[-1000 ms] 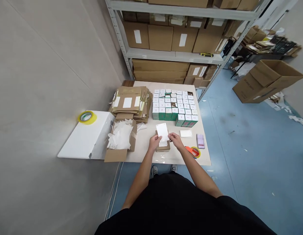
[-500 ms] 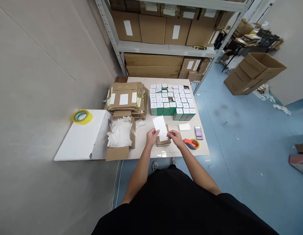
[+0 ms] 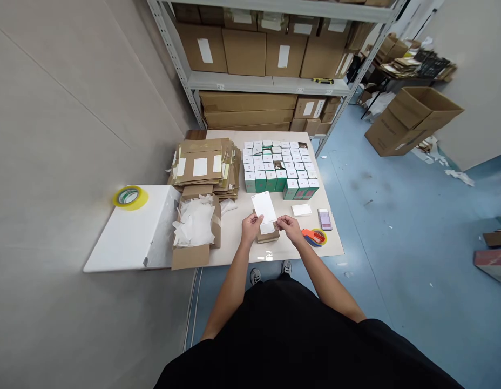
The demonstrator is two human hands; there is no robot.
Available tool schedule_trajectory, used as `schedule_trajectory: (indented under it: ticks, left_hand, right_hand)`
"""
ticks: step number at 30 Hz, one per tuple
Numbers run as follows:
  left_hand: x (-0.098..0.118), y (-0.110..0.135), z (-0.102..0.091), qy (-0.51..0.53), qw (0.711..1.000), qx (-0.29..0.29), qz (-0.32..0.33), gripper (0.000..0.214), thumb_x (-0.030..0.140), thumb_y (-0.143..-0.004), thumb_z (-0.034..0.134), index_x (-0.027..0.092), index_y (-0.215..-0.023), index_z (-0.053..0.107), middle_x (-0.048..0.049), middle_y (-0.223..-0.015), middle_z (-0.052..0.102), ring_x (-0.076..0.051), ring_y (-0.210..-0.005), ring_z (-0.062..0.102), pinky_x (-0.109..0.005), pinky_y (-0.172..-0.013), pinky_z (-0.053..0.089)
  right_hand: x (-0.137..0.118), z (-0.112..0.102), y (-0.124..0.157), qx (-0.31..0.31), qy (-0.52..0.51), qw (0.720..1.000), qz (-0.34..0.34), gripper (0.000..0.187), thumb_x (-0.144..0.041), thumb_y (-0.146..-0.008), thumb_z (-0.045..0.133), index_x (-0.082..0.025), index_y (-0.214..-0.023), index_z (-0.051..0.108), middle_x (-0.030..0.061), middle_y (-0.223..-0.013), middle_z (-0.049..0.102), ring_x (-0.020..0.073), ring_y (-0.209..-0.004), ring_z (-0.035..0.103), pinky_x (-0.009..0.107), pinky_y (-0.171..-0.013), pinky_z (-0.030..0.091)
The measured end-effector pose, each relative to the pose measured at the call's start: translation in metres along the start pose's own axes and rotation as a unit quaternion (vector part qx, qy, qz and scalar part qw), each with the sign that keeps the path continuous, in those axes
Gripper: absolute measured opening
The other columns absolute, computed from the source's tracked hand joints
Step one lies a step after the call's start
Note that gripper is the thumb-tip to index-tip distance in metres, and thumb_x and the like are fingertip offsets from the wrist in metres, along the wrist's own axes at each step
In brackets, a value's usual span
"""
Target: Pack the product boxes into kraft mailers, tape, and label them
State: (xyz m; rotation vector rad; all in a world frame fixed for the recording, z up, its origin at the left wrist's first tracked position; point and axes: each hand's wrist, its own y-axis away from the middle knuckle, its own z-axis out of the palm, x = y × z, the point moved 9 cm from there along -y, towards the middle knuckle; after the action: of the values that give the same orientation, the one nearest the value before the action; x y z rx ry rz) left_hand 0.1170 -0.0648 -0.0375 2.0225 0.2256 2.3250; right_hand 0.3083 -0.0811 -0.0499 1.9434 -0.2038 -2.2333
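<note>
A white paper sheet [image 3: 264,205] with faint print is held over the table by both hands. My left hand [image 3: 250,228] pinches its lower left edge between thumb and fingers. At the lower right corner, my right hand [image 3: 288,226] has its fingertips closed together on the sheet. Directly beneath lies a small flat cardboard box [image 3: 268,237] with a white label on it, partly covered by the sheet. Right of my right hand rest an orange and blue tape dispenser [image 3: 314,237] and a stack of white cards [image 3: 301,209].
Rows of white and green small boxes [image 3: 270,181] stand at the back of the table. Flattened cardboard [image 3: 200,148] is piled left, behind an open carton [image 3: 191,258] of white paper. A yellow tape roll [image 3: 131,198] lies on a white block [image 3: 129,232]. Shelving [image 3: 242,82] rises behind.
The camera view has shifted slightly, moving the table leftward in the picture. Both hands keep hold of the sheet in nearly the same pose over the cardboard box.
</note>
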Motion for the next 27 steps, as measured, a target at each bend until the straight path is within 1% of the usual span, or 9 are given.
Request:
schedule_trajectory:
  ticks: [5,10,15,21,23,25,26,27]
  left_hand:
    - [-0.002,-0.002,0.008,0.002,1.000,0.004,-0.004,0.037,0.052,-0.076,0.081,0.016,-0.085,0.074,-0.0060,-0.085,0.076,-0.020,-0.080,0.068,-0.031,-0.077,0.054]
    - [-0.004,-0.005,0.017,-0.003,1.000,0.002,-0.006,0.038,0.053,-0.076,0.081,0.016,-0.084,0.074,-0.0047,-0.080,0.074,-0.020,-0.078,0.068,-0.030,-0.073,0.053]
    - [-0.005,-0.007,0.026,-0.008,1.000,0.003,-0.010,0.039,0.054,-0.076,0.080,0.017,-0.084,0.074,-0.0043,-0.080,0.074,-0.019,-0.076,0.067,-0.030,-0.071,0.053]
    - [-0.010,-0.009,0.037,-0.023,0.999,0.000,-0.025,0.040,0.055,-0.079,0.079,0.017,-0.088,0.075,-0.0061,-0.086,0.075,-0.022,-0.082,0.070,-0.032,-0.075,0.055]
    - [-0.013,-0.011,0.039,-0.040,0.999,0.010,-0.034,0.041,0.053,-0.080,0.078,0.017,-0.098,0.076,-0.0073,-0.090,0.076,-0.022,-0.084,0.070,-0.033,-0.076,0.056]
    - [-0.010,-0.013,0.037,-0.083,0.995,0.055,-0.024,0.050,0.047,-0.078,0.082,0.018,-0.118,0.073,-0.0087,-0.100,0.075,-0.022,-0.089,0.071,-0.034,-0.079,0.056]
    - [-0.005,-0.012,0.035,-0.112,0.990,0.085,-0.006,0.058,0.043,-0.076,0.085,0.020,-0.127,0.069,-0.0098,-0.107,0.074,-0.022,-0.094,0.071,-0.034,-0.082,0.057]
    - [0.001,-0.012,0.036,-0.140,0.984,0.108,0.017,0.063,0.040,-0.074,0.086,0.021,-0.131,0.067,-0.0107,-0.114,0.073,-0.023,-0.100,0.070,-0.035,-0.084,0.057]
  right_hand:
    - [-0.005,-0.005,-0.002,-0.010,-0.008,1.000,0.001,0.024,-0.044,-0.075,0.079,-0.022,-0.079,0.070,0.0007,-0.075,0.074,0.0142,-0.064,0.063,0.030,-0.069,0.052]
    - [-0.011,-0.011,-0.004,-0.012,-0.013,1.000,-0.002,0.024,-0.043,-0.075,0.079,-0.022,-0.078,0.070,0.0012,-0.076,0.074,0.0140,-0.065,0.063,0.031,-0.069,0.053]
    - [-0.014,-0.020,-0.007,-0.016,-0.016,1.000,0.001,0.024,-0.043,-0.075,0.080,-0.022,-0.078,0.069,0.0012,-0.075,0.073,0.0147,-0.066,0.063,0.032,-0.072,0.055]
    - [-0.023,-0.027,-0.010,-0.038,-0.017,0.999,-0.014,0.029,-0.048,-0.078,0.079,-0.022,-0.081,0.069,0.0018,-0.078,0.073,0.0155,-0.069,0.063,0.033,-0.073,0.054]
    - [-0.026,-0.028,-0.010,-0.046,-0.017,0.999,-0.018,0.030,-0.051,-0.079,0.078,-0.022,-0.083,0.068,0.0016,-0.079,0.073,0.0157,-0.070,0.063,0.033,-0.073,0.054]
    - [-0.027,-0.031,-0.012,-0.048,-0.019,0.998,-0.020,0.031,-0.051,-0.080,0.078,-0.023,-0.085,0.068,0.0010,-0.078,0.072,0.0159,-0.070,0.063,0.033,-0.073,0.053]
    - [-0.028,-0.032,-0.012,-0.047,-0.021,0.998,-0.020,0.031,-0.051,-0.080,0.078,-0.023,-0.085,0.067,0.0008,-0.078,0.072,0.0159,-0.070,0.063,0.033,-0.074,0.053]
    - [-0.029,-0.033,-0.013,-0.046,-0.021,0.999,-0.021,0.031,-0.051,-0.080,0.078,-0.023,-0.086,0.067,0.0006,-0.078,0.071,0.0159,-0.070,0.063,0.033,-0.074,0.054]
